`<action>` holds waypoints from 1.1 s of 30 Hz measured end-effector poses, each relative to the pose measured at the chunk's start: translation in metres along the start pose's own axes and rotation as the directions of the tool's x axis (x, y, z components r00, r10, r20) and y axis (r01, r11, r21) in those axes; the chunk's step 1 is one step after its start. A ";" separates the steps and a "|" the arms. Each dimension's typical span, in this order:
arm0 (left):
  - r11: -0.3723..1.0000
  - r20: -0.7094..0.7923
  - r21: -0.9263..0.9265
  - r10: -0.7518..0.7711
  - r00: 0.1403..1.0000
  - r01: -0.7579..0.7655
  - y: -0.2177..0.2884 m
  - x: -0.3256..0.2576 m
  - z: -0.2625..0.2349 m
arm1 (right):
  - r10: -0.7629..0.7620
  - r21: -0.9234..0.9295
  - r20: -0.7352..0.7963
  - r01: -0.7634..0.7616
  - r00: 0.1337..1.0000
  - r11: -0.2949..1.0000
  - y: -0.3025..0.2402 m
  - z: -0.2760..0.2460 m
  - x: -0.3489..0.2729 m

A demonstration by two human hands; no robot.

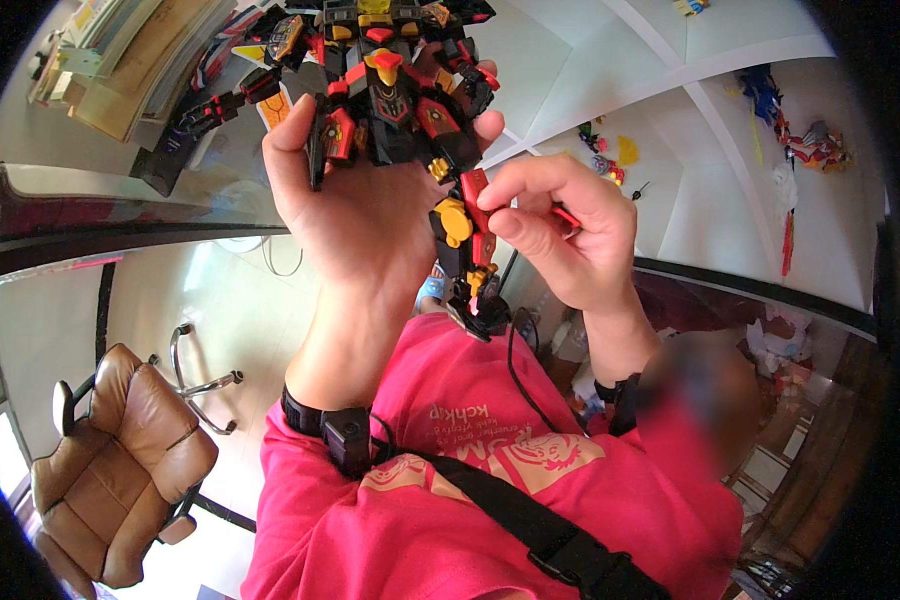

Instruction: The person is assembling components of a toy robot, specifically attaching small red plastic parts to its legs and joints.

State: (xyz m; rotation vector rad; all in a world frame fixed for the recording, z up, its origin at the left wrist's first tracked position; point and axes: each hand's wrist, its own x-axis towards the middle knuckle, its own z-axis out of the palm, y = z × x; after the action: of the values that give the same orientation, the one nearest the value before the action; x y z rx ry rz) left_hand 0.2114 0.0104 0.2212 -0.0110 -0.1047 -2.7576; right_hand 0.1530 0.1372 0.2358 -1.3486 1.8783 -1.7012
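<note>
A black, red and yellow toy robot figure [388,118] is held up at the top of the view, its upper end cut off by the edge. My left hand [355,220] is closed around its body from behind, thumb at one side and fingertips showing at the other. One jointed leg [455,222] hangs down past my left palm, with a round yellow piece on it and a black foot at the bottom. At that leg's red panel, my right hand [570,225] pinches with thumb and forefinger. A thin red piece shows beside its curled fingers.
White shelf compartments [670,195] at the right hold several small colourful toys [815,140]. Stacked books [130,80] lie at the upper left. A brown leather office chair [120,460] stands on the floor at the left. A black cable [515,370] hangs near my lap.
</note>
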 end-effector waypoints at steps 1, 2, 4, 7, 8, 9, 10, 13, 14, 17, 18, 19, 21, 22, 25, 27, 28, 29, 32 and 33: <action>1.000 0.000 0.000 0.000 1.000 0.000 -0.001 0.000 0.001 | 0.016 0.016 -0.024 -0.015 1.000 1.000 0.001 0.002 -0.001; 0.999 -0.011 0.044 0.014 1.000 -0.013 -0.001 0.001 0.002 | 0.016 0.016 -0.025 -0.016 1.000 1.000 0.004 0.003 -0.003; 0.996 -0.021 0.087 0.026 0.999 -0.024 -0.002 0.002 0.002 | 0.039 0.089 -0.070 -0.033 0.997 0.996 0.009 0.004 -0.005; 0.994 -0.047 0.063 0.097 0.994 -0.094 0.000 0.001 0.000 | 0.294 0.159 -0.100 -0.276 0.951 0.948 0.006 0.007 -0.004; 0.992 -0.063 0.082 0.105 0.992 -0.100 0.000 0.001 0.001 | 0.292 0.159 -0.100 -0.275 0.951 0.948 0.008 0.006 -0.005; 0.989 -0.079 0.101 0.113 0.990 -0.105 0.000 0.001 0.001 | 0.328 0.205 -0.033 -0.314 0.944 0.927 0.012 0.006 -0.006; 0.989 -0.077 0.101 0.113 0.991 -0.105 0.000 0.001 0.002 | 0.358 0.246 0.035 -0.356 0.933 0.902 0.014 0.006 -0.007; 0.993 -0.056 0.080 0.095 0.994 -0.090 0.000 0.001 0.000 | 0.302 0.302 -0.024 -0.281 0.953 0.911 0.013 0.015 -0.006; 0.991 -0.035 0.073 0.113 0.993 -0.110 0.000 0.000 -0.001 | 0.302 0.303 -0.023 -0.281 0.953 0.911 0.013 0.015 -0.006; 0.984 -0.028 0.097 0.150 0.988 -0.147 0.001 -0.001 -0.001 | 0.221 0.147 -0.060 -0.211 0.973 0.966 0.010 0.013 -0.008; 0.978 -0.041 0.127 0.169 0.985 -0.163 0.000 0.000 -0.001 | 0.193 0.093 -0.070 -0.186 0.979 0.978 0.009 0.012 -0.008; 0.979 -0.041 0.127 0.169 0.985 -0.162 0.000 0.000 0.000 | 0.165 0.039 -0.079 -0.162 0.983 0.986 0.008 0.010 -0.008; 0.982 0.003 0.126 0.140 0.990 -0.139 0.000 -0.001 0.002 | 0.166 0.019 -0.056 -0.165 0.985 0.986 0.004 0.007 -0.007; 0.982 0.001 0.127 0.140 0.990 -0.139 0.000 -0.001 0.003 | 0.166 -0.002 -0.032 -0.167 0.986 0.986 0.002 0.004 -0.007; 0.988 -0.001 0.116 0.104 0.995 -0.104 -0.002 0.002 0.005 | 0.194 0.099 0.034 -0.196 0.980 0.976 0.001 -0.004 -0.003; 0.999 0.051 -0.013 0.039 0.998 -0.038 -0.002 0.004 0.007 | 0.249 0.270 0.003 -0.241 0.968 0.932 -0.004 0.002 -0.001; 0.999 0.053 -0.022 0.037 0.998 -0.036 -0.003 0.005 0.007 | 0.305 0.437 -0.018 -0.267 0.952 0.859 -0.007 0.005 -0.001; 0.998 0.107 -0.067 0.009 0.994 -0.002 -0.005 0.007 0.009 | 0.366 0.497 -0.002 -0.317 0.931 0.808 -0.009 0.005 -0.004; 1.000 0.111 -0.015 0.025 0.993 -0.023 -0.010 0.011 0.016 | 0.406 0.521 -0.006 -0.344 0.914 0.781 -0.015 0.005 -0.002; 0.999 0.104 -0.043 0.009 0.995 -0.005 -0.011 0.012 0.016 | 0.406 0.508 -0.012 -0.344 0.914 0.790 -0.016 0.004 -0.002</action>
State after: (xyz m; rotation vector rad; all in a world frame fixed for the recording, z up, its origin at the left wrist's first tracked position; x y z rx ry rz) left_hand 0.1960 0.0168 0.2368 -0.1666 -0.0729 -2.7512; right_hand 0.1641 0.1377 0.2479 -0.6312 1.4738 -1.8935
